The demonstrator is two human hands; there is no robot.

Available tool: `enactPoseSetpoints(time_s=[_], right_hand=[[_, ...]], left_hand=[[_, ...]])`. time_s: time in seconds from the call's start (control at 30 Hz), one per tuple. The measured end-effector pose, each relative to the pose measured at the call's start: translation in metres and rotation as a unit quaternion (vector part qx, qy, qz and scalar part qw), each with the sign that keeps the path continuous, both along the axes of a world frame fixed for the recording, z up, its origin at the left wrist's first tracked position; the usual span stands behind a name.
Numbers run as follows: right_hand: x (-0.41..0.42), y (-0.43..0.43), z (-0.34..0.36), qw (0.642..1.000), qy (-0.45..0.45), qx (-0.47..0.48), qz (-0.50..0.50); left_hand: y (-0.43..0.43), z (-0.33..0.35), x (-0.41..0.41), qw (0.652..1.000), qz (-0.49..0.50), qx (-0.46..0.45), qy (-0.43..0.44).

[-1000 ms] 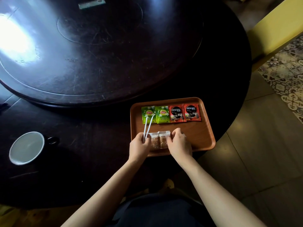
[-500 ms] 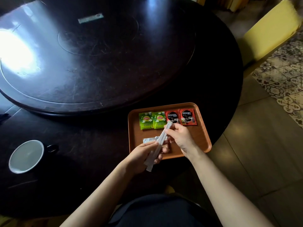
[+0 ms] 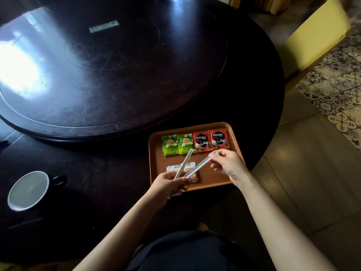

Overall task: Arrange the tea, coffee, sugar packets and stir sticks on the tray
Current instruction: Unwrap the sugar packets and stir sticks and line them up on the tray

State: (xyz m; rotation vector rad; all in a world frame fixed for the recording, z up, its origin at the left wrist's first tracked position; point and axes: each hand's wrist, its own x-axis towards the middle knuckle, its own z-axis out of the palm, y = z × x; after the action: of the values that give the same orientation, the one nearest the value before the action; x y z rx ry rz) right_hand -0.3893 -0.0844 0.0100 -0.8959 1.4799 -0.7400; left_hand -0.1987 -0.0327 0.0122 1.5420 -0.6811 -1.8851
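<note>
An orange tray (image 3: 213, 178) lies at the near edge of the dark round table. Along its far side sit two green tea packets (image 3: 177, 144) and two red coffee packets (image 3: 212, 140) in a row. Clear sugar packets (image 3: 190, 170) lie at the tray's near left, partly hidden by the sticks. My left hand (image 3: 169, 183) grips the lower ends of two white wrapped stir sticks; one stick (image 3: 184, 163) points up toward the tea. My right hand (image 3: 227, 165) pinches the upper end of the other stick (image 3: 199, 166), pulling it aside over the tray.
A white-lined dark mug (image 3: 28, 190) stands on the table at the left. A large raised turntable (image 3: 109, 65) fills the table's middle, with a small flat strip (image 3: 104, 26) on it. A yellow chair (image 3: 314, 34) stands at the right over tiled floor.
Both sticks were lifted off the tray in my left hand. My right hand left the sugar packets, took one stick's top end and has spread it away from the other.
</note>
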Motion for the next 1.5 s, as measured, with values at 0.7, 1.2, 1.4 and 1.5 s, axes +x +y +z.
enactPoseSetpoints(time_s=[0.7,1.2,1.4,1.5], right_hand=[[-0.065,-0.02,-0.053,0.964,0.209,-0.037,-0.159],[-0.058,-0.006,-0.063,0.85,0.451,-0.273,0.012],[-0.044,0.0,-0.068,0.821,0.442,-0.324,0.159],[-0.041,-0.001,-0.068,0.831,0.436,-0.312,0.15]], left_hand=[[-0.004,-0.005,-0.006,0.995,0.099,0.011,-0.031],[0.003,-0.009,-0.011,0.993,0.107,0.015,-0.036],[0.004,-0.009,-0.016,0.992,0.114,0.014,-0.045],[0.005,-0.009,-0.017,0.992,0.118,0.014,-0.046]])
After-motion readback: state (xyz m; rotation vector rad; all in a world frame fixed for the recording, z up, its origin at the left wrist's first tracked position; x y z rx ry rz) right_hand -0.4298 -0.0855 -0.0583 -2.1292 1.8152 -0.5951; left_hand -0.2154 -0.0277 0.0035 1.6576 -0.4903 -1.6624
